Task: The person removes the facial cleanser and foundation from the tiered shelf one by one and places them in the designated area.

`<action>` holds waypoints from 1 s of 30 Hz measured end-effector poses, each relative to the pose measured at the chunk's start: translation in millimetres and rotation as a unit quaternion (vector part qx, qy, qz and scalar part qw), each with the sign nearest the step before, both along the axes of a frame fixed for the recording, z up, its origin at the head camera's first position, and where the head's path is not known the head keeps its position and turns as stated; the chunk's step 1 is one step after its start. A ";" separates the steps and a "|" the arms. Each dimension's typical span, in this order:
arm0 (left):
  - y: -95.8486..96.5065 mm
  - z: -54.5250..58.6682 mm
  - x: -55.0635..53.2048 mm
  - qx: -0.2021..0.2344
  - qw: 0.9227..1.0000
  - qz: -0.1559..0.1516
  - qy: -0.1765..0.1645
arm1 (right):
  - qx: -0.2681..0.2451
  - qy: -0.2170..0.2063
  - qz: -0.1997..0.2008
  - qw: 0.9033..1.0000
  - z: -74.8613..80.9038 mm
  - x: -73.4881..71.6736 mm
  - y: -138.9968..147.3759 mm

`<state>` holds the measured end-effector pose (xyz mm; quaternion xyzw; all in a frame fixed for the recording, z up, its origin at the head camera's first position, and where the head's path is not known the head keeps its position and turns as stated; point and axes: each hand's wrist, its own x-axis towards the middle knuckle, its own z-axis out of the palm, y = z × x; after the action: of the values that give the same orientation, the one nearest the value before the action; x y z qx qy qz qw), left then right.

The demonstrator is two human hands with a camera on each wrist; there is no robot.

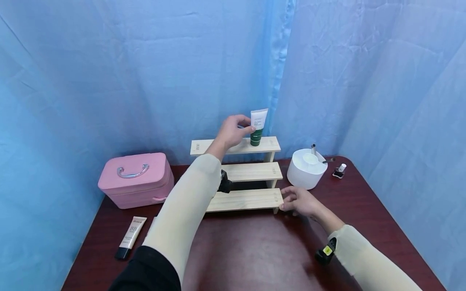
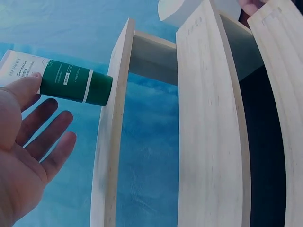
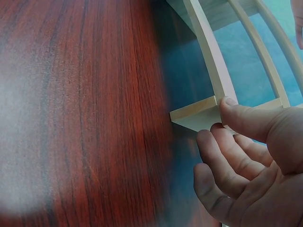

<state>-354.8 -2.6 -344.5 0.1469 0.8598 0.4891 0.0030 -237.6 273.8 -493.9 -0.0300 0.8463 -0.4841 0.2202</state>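
A green-and-white squeeze tube (image 1: 257, 131) stands cap down at the right part of the top board of a three-step wooden display stand (image 1: 251, 173). My left hand (image 1: 234, 130) pinches the tube at its white part with thumb and forefinger. In the left wrist view the other fingers of that hand (image 2: 28, 142) spread loosely below the tube (image 2: 71, 81), whose green cap meets the top board. My right hand (image 1: 300, 202) holds the right end of the lowest board. The right wrist view shows its thumb (image 3: 251, 118) on the board's corner and its fingers curled beside the leg.
A pink case (image 1: 136, 180) stands left of the stand, with a BB cream tube (image 1: 132, 236) lying in front. Another item there is mostly hidden by my left sleeve. To the right are a white round organizer (image 1: 306, 173) with brushes and a small dark bottle (image 1: 339, 171).
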 end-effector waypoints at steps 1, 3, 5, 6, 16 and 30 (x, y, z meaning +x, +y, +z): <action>0.5 -0.4 0.4 0.003 1.000 -0.001 0.001 | 0.000 -0.001 -0.003 1.000 -0.4 -0.2 0.1; 1.4 -1.6 1.2 0.010 1.000 -0.003 0.003 | 0.003 0.001 0.000 1.000 -1.2 -0.1 0.9; 1.1 -2.8 2.2 0.021 1.000 -0.005 0.005 | 0.003 0.003 -0.002 1.000 -1.8 0.1 1.3; 0.4 -3.1 3.0 0.028 1.000 -0.005 0.007 | 0.003 0.003 -0.002 1.000 -2.3 0.1 1.4; -30.4 12.0 30.8 0.065 0.997 -0.021 0.036 | 0.013 0.004 -0.001 1.000 -2.0 -3.6 1.3; -128.5 -0.6 107.5 0.047 0.997 -0.002 0.056 | 0.018 0.012 0.002 1.000 -3.9 -11.2 4.0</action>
<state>-247.3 -131.1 -345.1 0.1762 0.8344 0.5198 -0.0512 -248.8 277.8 -497.8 -0.0338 0.8573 -0.4679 0.2120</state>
